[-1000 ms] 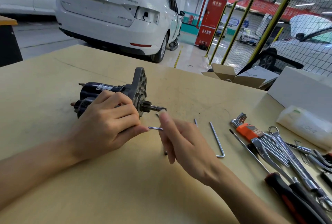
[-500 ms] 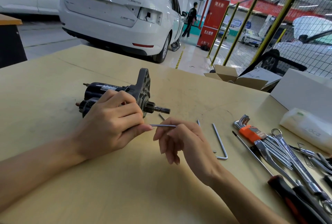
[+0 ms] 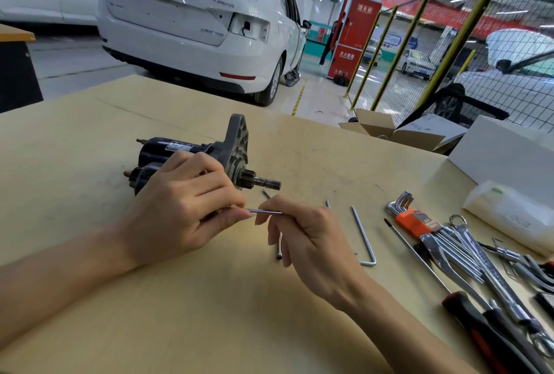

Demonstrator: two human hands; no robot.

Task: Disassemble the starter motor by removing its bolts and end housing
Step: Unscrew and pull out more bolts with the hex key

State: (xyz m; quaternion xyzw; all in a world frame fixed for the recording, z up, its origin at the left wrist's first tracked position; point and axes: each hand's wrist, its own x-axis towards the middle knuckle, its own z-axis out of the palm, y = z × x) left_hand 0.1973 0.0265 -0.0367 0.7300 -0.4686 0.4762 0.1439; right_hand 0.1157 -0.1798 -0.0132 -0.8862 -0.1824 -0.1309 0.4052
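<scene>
Both hands (image 3: 311, 238) on bolt (image 3: 265, 211)

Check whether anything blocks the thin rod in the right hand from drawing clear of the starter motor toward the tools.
Nothing visible does. The thin silver rod, pinched in the right hand, points along bare tan tabletop; the loose L-shaped hex key lies farther right, apart from it.

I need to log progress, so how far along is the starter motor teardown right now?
Partly done, it seems. One long bolt already lies loose on the table. A second thin rod, likely another bolt, is pinched by the right hand, while the left hand steadies the starter motor. Its end housing is still attached, so removing that remains.
</scene>
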